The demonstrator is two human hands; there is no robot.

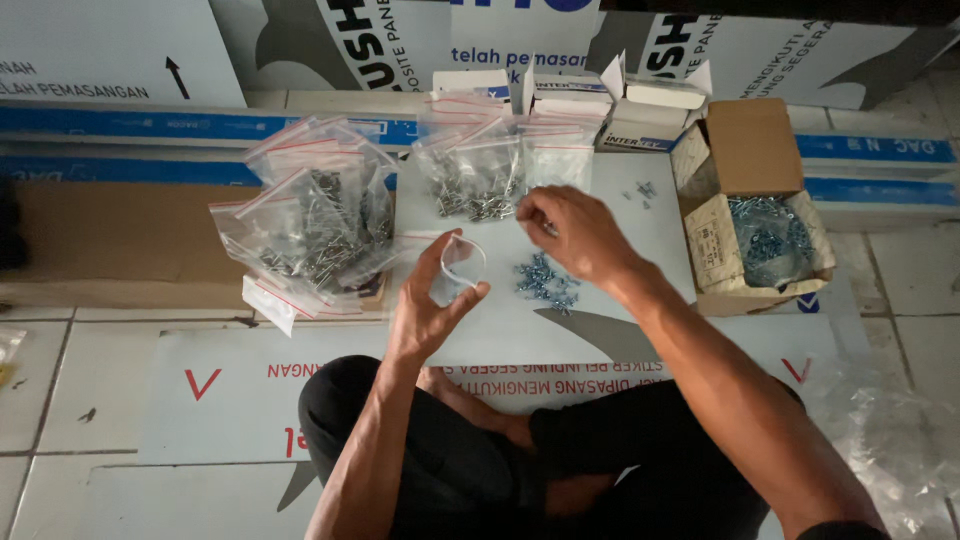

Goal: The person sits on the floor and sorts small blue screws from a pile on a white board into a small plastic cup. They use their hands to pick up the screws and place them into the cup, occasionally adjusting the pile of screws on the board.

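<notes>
Legs: black trousers [450, 450] are worn by the seated person; the knees are folded at the bottom of the view, and a bare foot is tucked between them.
Surface: a pale grey printed panel sheet [200, 390] is laid flat over white floor tiles [40, 380]; red lettering and dark curved shapes are printed on it.
Left hand: the left hand [430, 300] is raised just above the sheet, thumb and fingers closed on the mouth of a small clear plastic zip bag [458, 266], which is held open and upright.
Right hand: the right hand [575, 235] is lowered over the sheet, its fingertips pinched together; whether a screw is gripped cannot be told.
Loose screws: a small heap of bluish metal screws [545, 280] lies on the sheet between the two hands, just below the right hand.
Filled bags, left: a pile of clear red-striped zip bags of dark screws [310, 225] is stacked left of the held bag.
Filled bags, far: more clear bags of screws [480, 165] are stood behind the hands.
Box: an open brown cardboard box [750, 150] with a plastic liner full of bluish screws is set to the right.
Far edge: small white cartons [580, 100] are lined up, and large printed panels [110, 50] are leaned behind.
</notes>
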